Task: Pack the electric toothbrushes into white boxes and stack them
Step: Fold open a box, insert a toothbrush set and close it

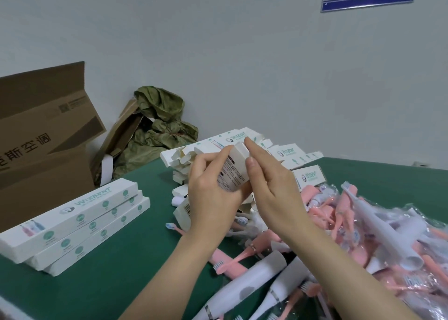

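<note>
White box (233,174), contents hidden, gripped by left hand (213,198).

Soft, even indoor light leaves only faint shadows. Wide-angle distortion bends the edges, and the whole picture is slightly blurred.

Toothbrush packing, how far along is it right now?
Done: three closed boxes stacked at left. In hand: the left hand grips a white box while the right hand pinches its end. Still to do: a big pile of loose toothbrushes on the right, and open-ended boxes behind the hands.
</note>
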Action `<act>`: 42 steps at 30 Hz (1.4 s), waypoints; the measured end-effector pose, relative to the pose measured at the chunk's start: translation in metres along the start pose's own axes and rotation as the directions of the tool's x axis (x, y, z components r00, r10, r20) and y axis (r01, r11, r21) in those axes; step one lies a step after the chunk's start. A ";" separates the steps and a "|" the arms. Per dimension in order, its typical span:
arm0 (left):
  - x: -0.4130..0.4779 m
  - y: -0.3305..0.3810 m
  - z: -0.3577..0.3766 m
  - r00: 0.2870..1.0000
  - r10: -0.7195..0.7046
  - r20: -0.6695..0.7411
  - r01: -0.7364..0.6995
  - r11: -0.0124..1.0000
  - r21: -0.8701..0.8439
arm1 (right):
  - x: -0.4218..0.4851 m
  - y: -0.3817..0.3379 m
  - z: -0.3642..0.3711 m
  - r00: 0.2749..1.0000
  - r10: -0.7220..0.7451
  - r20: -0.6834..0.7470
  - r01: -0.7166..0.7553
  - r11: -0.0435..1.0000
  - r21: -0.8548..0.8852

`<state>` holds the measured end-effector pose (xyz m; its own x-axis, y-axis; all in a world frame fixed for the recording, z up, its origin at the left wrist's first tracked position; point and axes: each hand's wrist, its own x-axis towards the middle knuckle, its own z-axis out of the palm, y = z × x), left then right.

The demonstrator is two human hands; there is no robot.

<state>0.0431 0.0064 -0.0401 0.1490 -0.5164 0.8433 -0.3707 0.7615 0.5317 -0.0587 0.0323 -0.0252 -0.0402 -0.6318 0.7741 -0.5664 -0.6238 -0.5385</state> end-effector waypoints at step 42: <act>0.014 0.009 -0.012 0.929 0.194 0.315 -0.224 0.973 0.061 | 0.013 0.005 -0.012 0.888 0.448 -0.100 -0.411 0.873 0.262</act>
<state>0.0526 0.0105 -0.0232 -0.2224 -0.4552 0.8622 -0.4494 0.8326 0.3237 -0.0721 0.0271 -0.0139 -0.3722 -0.7945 0.4799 -0.2626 -0.4058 -0.8754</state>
